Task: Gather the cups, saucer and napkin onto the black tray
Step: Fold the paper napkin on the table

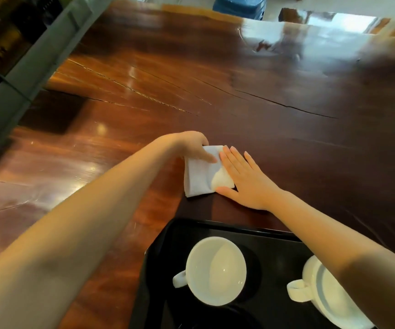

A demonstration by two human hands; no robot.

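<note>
Looking down at the wooden table [263, 96], I see the white napkin [201, 172] lying folded just beyond the black tray [158, 269]. My left hand [191, 146] pinches the napkin's far left corner between thumb and fingers. My right hand [244, 179] lies flat with fingers spread, palm down, pressing the napkin's right edge to the wood. On the tray stand a white cup [215, 269] at left and a second cup [310, 281] on a saucer [348, 314] at right, partly under my forearm.

Glossy cracked wooden table [191, 91]; grey shelf frame [25, 62] left; blue stool [239, 5] beyond.
</note>
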